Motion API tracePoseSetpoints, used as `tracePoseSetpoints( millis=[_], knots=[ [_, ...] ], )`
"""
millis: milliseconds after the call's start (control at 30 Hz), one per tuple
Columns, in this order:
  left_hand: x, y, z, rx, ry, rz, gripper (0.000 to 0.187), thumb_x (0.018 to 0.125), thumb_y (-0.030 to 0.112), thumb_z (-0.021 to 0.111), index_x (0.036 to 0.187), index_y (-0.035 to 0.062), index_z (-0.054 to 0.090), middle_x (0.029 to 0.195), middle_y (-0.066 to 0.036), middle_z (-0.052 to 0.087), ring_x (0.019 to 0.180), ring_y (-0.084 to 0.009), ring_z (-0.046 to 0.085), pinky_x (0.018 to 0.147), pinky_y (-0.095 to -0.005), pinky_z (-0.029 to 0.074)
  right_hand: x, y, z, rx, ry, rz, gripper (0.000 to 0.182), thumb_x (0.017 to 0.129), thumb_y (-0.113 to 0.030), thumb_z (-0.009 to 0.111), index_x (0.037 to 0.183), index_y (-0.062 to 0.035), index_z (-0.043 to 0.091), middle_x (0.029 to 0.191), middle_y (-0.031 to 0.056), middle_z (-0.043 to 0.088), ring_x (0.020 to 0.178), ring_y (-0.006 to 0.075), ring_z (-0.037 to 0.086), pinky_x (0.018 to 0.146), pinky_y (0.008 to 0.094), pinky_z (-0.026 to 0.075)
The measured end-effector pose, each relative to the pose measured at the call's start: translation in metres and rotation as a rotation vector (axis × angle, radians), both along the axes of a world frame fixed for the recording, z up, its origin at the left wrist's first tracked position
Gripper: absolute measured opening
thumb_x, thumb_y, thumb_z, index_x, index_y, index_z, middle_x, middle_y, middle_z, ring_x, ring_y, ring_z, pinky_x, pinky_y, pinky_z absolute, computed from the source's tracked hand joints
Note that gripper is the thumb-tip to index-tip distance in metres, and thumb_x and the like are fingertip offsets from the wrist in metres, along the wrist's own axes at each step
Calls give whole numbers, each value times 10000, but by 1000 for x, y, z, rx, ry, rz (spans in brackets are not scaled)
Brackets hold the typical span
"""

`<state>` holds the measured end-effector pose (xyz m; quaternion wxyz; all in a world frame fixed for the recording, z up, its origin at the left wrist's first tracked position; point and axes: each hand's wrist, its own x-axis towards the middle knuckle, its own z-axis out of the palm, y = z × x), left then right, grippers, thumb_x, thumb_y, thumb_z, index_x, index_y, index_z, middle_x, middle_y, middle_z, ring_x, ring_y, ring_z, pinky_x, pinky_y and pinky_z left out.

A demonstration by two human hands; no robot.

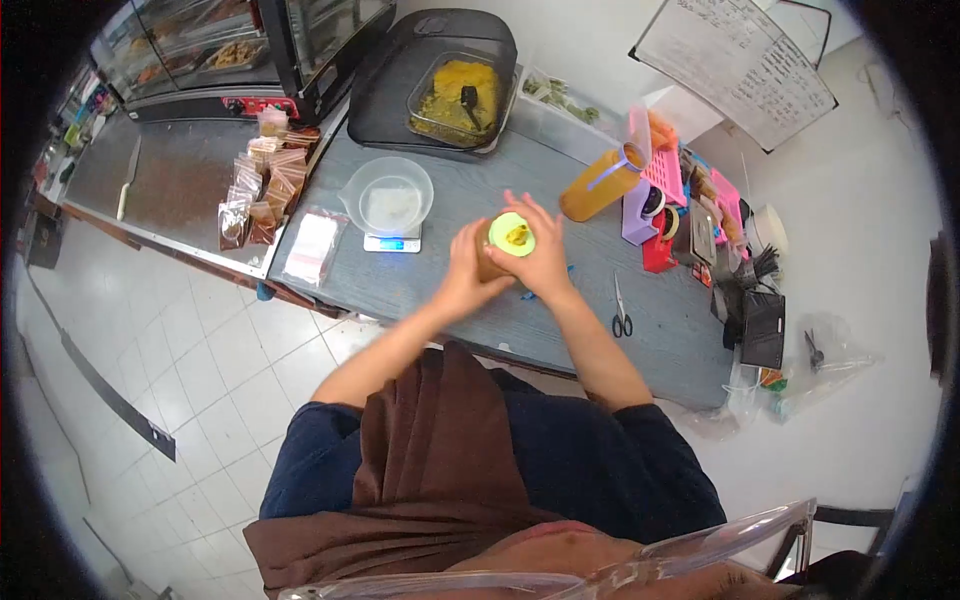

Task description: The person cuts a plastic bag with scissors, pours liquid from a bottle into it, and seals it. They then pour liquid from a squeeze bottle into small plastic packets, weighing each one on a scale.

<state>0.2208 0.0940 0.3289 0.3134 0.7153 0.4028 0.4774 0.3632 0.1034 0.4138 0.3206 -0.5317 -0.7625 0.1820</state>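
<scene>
Above the grey table, my left hand [467, 277] is wrapped round the side of a brown container [487, 250]. My right hand [540, 255] grips the same container at its light green top [512, 234], which has a yellow patch in its middle. To the left, a clear round bowl [394, 196] rests on a small digital scale [393, 242] with a lit display. A stack of clear plastic bags [314, 246] lies left of the scale. Scissors [621, 303] lie to the right of my hands.
Behind are a glass dish of yellow food [455, 98] in a black tray [375, 95] and a clear bin [568, 117]. An orange-brown bottle [602, 182] stands by pink and purple organizers [640, 213]. Filled packets [264, 185] and a knife [129, 180] lie on the left counter [180, 180].
</scene>
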Motion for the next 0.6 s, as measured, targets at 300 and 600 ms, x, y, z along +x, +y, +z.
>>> tracePoseSetpoints(
  millis=[300, 600],
  knots=[
    [-25, 24, -3, -40, -118, -254, 1185, 466, 370, 918, 1357, -7, 234, 1337, -204, 337, 1273, -352, 333, 1042, -438, 319, 14, -3, 4, -11, 2, 169, 596, 633, -330, 816, 1141, -124, 580, 1315, 54, 549, 1339, 312, 345, 1078, 595, 117],
    [14, -45, -24, -218, -209, 195, 1113, 501, 282, 907, 1359, 1, 258, 1348, -199, 350, 1283, -335, 342, 1056, -436, 311, 0, -17, -8, 93, 117, -130, 599, 636, -299, 824, 1144, -95, 580, 1275, 81, 580, 1295, 316, 400, 1047, 458, 276]
  ],
)
